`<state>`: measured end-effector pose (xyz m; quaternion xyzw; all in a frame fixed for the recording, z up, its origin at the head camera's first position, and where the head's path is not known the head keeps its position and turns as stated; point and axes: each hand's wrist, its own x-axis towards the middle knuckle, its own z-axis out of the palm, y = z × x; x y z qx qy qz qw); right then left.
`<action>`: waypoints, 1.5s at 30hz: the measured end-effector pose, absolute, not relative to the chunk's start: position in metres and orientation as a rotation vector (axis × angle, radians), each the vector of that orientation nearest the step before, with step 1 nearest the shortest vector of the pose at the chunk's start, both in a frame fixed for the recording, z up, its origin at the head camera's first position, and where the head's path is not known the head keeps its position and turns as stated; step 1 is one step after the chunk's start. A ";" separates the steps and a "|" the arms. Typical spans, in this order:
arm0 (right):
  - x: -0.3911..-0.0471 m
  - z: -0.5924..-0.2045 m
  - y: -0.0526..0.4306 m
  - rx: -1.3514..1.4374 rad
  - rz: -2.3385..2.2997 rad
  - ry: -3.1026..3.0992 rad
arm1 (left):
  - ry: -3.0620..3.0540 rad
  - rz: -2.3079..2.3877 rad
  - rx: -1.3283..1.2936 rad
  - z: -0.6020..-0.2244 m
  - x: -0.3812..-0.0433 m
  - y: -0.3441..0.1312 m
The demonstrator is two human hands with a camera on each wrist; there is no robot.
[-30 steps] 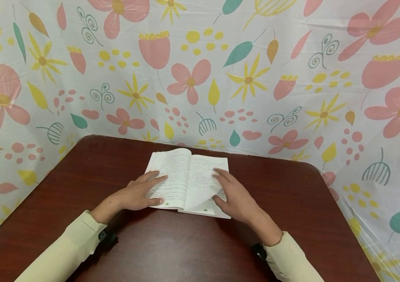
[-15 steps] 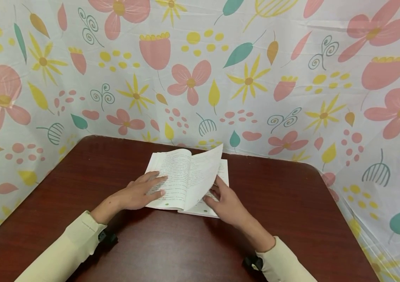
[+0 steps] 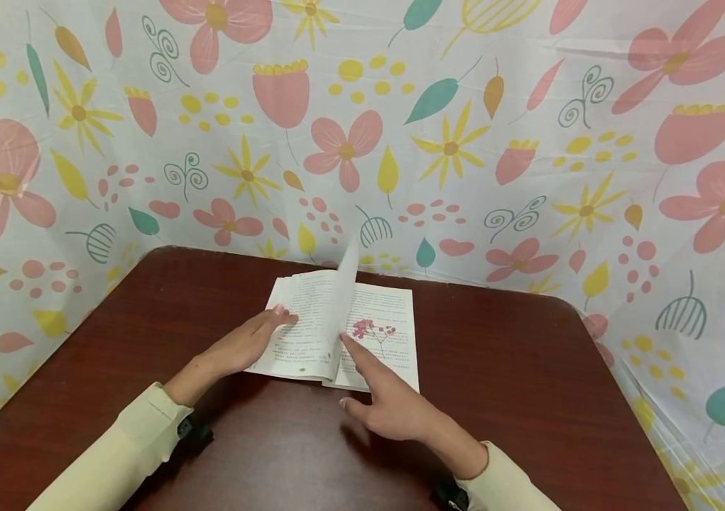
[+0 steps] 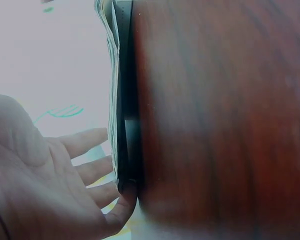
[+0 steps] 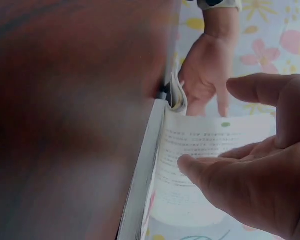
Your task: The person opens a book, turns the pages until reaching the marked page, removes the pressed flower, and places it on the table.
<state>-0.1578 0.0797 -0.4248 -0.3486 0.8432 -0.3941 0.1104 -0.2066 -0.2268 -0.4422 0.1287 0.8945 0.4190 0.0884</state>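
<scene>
An open paperback book (image 3: pixel 394 301) lies on the table, text on both sides. One page (image 3: pixel 348 273) stands nearly upright at the spine, leaning a little right. My right hand (image 3: pixel 390 404) is extended at that page, its fingertips against the lower part; in the right wrist view its fingers are fairly straight, with thumb apart. A pink flower sprig (image 3: pixel 371 330) shows on the right-hand page. My left hand (image 3: pixel 237 348) rests at the left page's outer side, fingers loosely extended. In the left wrist view, its little finger touches the edge of the page stack (image 4: pixel 112 90).
The dark reddish-brown table (image 3: pixel 285 454) has rounded far corners. A white curtain with a floral print (image 3: pixel 528 177) hangs right behind its back edge and along both sides. Each wrist wears a small black device, such as the left one (image 3: pixel 194 431).
My right hand has swung a page from the right side up to near upright, moving left and nearer, which uncovers the pink sprig. My left hand has shifted slightly, turning on its edge.
</scene>
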 end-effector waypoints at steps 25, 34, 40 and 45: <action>-0.148 -0.432 0.077 -1.202 -0.780 2.427 | 2.812 0.934 0.527 -0.448 -0.203 -0.226; -0.148 -0.431 0.079 -1.228 -0.735 2.477 | 2.818 0.780 0.631 -0.449 -0.201 -0.227; -0.150 -0.424 0.086 -1.168 -0.814 2.551 | 2.822 0.744 0.652 -0.448 -0.200 -0.227; -0.155 -0.421 0.098 -1.154 -0.894 2.693 | 2.825 0.740 0.646 -0.447 -0.200 -0.228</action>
